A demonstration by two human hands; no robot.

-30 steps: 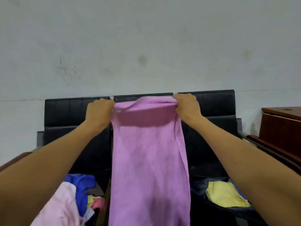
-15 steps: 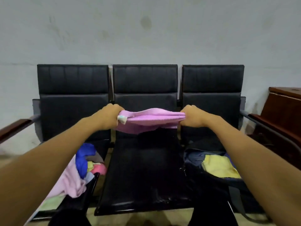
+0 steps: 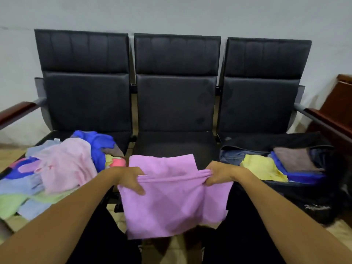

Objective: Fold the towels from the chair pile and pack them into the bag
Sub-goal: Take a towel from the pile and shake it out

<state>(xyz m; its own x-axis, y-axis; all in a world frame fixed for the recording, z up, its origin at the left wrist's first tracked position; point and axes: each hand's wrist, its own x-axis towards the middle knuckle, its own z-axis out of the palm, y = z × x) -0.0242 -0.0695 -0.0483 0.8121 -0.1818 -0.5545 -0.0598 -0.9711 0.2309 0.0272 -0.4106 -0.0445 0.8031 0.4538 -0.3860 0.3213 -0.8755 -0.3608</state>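
Observation:
A pink-purple towel (image 3: 171,202) lies partly on the front of the middle seat (image 3: 175,143) and hangs over its edge toward me. My left hand (image 3: 129,178) grips its left side at a fold line, and my right hand (image 3: 219,173) pinches the bunched right end of that fold. The pile of loose towels (image 3: 57,168), pink, blue, green and pale blue, covers the left seat. The black bag (image 3: 314,199) sits open on the right seat with a folded yellow towel (image 3: 262,168), a blue one and a brownish one inside.
Three joined black chairs stand against a grey wall (image 3: 171,12). A wooden armrest (image 3: 15,113) juts out at the left, another (image 3: 327,119) at the right, beside a brown wooden cabinet (image 3: 341,96).
Both hands have come down and toward me with the towel, from held up in the air to laid over the middle seat's front edge. The camera has tilted down.

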